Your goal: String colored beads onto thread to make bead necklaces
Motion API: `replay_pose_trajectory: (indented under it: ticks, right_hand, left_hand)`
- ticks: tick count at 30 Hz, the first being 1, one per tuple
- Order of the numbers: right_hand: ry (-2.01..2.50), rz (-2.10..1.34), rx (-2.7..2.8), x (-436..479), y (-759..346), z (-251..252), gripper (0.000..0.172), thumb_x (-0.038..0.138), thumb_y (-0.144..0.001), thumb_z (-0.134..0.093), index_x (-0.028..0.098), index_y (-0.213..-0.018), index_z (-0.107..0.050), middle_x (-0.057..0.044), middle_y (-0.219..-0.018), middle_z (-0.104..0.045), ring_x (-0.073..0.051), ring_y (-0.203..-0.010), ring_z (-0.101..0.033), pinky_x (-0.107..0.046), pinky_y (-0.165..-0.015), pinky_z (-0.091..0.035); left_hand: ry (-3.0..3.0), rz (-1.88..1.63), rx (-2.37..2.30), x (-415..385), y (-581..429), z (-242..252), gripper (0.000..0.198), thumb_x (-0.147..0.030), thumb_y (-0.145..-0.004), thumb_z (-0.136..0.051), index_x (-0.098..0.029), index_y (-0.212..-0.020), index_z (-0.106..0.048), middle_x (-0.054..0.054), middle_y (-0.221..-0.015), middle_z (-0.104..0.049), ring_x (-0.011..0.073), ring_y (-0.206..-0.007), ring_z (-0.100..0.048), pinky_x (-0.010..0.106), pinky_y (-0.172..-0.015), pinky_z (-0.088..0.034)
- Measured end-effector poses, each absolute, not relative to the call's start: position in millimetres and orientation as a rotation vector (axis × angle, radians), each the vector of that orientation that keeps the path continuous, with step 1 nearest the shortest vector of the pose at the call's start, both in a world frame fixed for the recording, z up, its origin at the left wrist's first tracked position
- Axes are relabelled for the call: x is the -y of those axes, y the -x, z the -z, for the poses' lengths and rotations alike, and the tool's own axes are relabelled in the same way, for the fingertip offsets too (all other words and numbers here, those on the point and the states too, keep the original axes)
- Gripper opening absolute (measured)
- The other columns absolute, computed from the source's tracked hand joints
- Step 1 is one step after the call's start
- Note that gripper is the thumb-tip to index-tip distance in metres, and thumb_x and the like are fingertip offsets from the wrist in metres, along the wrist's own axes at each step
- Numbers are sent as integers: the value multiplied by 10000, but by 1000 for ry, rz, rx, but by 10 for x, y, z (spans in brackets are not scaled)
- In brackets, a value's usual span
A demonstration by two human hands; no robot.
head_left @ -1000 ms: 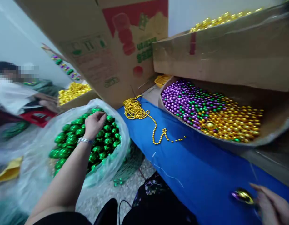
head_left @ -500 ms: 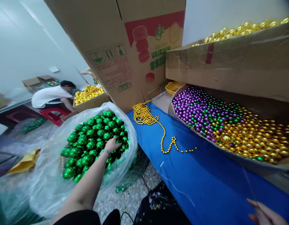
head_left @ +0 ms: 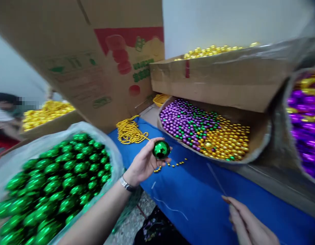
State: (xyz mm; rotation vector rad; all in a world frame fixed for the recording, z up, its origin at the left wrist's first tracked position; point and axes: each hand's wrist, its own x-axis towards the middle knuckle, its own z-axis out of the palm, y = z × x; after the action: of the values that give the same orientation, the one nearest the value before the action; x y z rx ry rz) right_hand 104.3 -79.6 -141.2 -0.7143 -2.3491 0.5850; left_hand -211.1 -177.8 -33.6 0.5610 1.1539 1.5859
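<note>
A shiny green ball (head_left: 161, 150) rests in the fingers of my left hand (head_left: 144, 161), palm turned up over the blue cloth (head_left: 198, 190). My right hand (head_left: 245, 217), at the lower right, pinches a long thin needle-like rod (head_left: 216, 178) that points up and left. A gold bead string (head_left: 130, 131) lies heaped on the cloth behind my left hand, its loose end trailing under the fingers. To the left, several more green balls (head_left: 67, 183) fill a clear plastic bag (head_left: 116, 153). A white thread (head_left: 172, 208) lies near the front of the cloth.
A carton (head_left: 213, 160) of purple, green and gold beads stands beyond the cloth, below another carton (head_left: 223, 71) with gold beads. A tall printed carton (head_left: 101, 88) rises behind. Purple and gold balls (head_left: 308, 126) are at far right. A person (head_left: 6, 112) is at far left.
My left hand has come out of the green-ball bag with one green ball and moved right over the cloth. The view has turned right. The right hand keeps its thin rod.
</note>
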Motion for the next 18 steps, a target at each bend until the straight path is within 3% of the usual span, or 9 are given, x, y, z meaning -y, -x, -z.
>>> replay_pose_trajectory:
  ticks: [2,4,8,12,18]
  right_hand:
    - [656,-513,2337,817,-1039,1302,272,249,-932,-432,189,-1171,-545,-62,-1012,-703,-159,-814,-702,-195,-704,-569]
    - [675,-467,2329,822,-1046,1232,268,196,-929,-430,181,-1174,-538,-66,-997,-701,-165,-845,-693,-223,-756,-557]
    - [764,-420,2346,821,-1101,1179,259,162,-922,-434,176,-1154,-549,-64,-935,-700,-169,-785,-688,-274,-787,-549]
    - [801,-371,2381,828,-1116,1160,251,155,-927,-421,173,-1135,-560,-70,-899,-698,-178,-764,-684,-325,-824,-536]
    - [788,-344,2408,824,-1054,1166,260,138,-922,-419,166,-1135,-565,-78,-847,-689,-185,-749,-678,-330,-791,-535]
  left_hand:
    - [-455,-1526,-975,1551,1900,467,439,-470,-906,-387,-213,-1261,-402,135,-1135,-604,199,-804,-666,245,-619,-522]
    - [-396,-1499,-874,1386,1757,580,412,-424,-891,-462,-200,-1237,-444,129,-1138,-609,191,-805,-664,236,-636,-523]
    - [-348,-1506,-838,1215,1608,699,283,-259,-848,-580,-183,-1119,-542,102,-1086,-642,148,-739,-650,196,-600,-509]
    - [-260,-1513,-825,1184,1550,687,313,-317,-866,-547,-158,-1136,-548,136,-1026,-660,126,-646,-625,163,-504,-472]
    - [-229,-1474,-860,1205,1502,652,327,-349,-875,-525,-132,-1116,-567,151,-981,-663,129,-643,-629,153,-512,-477]
